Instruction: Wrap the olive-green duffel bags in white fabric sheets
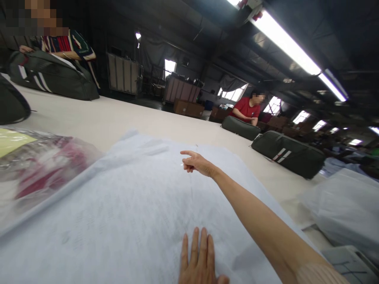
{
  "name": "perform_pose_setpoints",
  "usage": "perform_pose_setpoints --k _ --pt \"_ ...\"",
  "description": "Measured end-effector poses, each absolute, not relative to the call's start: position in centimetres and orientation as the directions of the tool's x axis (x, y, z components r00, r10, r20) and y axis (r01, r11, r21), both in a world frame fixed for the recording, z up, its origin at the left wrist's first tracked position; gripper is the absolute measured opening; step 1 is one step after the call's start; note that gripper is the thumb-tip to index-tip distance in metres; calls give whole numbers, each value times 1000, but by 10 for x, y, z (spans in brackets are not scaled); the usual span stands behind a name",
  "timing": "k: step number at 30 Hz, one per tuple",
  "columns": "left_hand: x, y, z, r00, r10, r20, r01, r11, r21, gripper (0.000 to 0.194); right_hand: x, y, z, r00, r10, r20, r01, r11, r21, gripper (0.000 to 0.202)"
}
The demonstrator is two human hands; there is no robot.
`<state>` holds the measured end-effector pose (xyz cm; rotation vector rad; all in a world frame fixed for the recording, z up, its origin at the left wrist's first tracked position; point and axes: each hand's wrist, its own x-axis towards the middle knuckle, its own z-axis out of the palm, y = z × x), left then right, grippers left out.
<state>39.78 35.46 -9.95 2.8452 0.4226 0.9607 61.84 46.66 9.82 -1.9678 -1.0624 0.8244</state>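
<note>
With the left hand's [199, 263] grip flat and slightly spread on the thin, bluish-white, plastic-looking sheet [118, 205] across the smooth cream counter [166, 124], the right hand's [194, 161] grip, index extended, other fingers curled (whether pinching, I couldn't tell), risked rucking the sheet if it dragged sideways.
</note>
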Motion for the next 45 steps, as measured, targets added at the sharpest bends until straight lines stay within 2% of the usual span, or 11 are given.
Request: perform_pose_setpoints --k 4,11,14,20,24,27,30,34,37,41,45 --pt "395 354 -94 765 300 570 223 -954 203 67 643 471 66 638 715 -286 511 -671 -538 46" --pt "391 355 -84 796 295 528 224 -955 196 69 671 471 47 779 567 -267 482 -814 -323 66" --pt "390 356 -82 800 288 526 220 -957 189 69 675 457 46 807 546 -224 458 -819 -346 80" --pt "389 356 -78 821 277 499 208 -959 190 67 666 444 57 861 508 -5 448 -765 -463 65" --pt "386 362 -77 829 261 495 194 -964 184 68 635 446 32 743 639 197 657 -642 -396 61" --pt "383 372 -75 849 156 505 103 -986 131 70 617 443 4 632 775 30 748 -599 -287 69" --pt "379 377 -66 861 134 491 80 -988 131 68 616 441 1 630 770 -103 685 -613 -394 77" --pt "377 375 -43 868 220 446 150 -971 187 54 611 421 36 751 660 5 507 -572 -645 76" --pt "375 375 -29 885 230 405 148 -964 222 52 578 368 64 773 620 136 508 -476 -718 67" --pt "373 381 -20 902 221 372 117 -952 283 51 489 244 96 668 711 220 640 -397 -657 32" --pt "374 387 -12 936 207 286 87 -920 381 50 377 103 118 653 758 4 630 -540 -558 15"
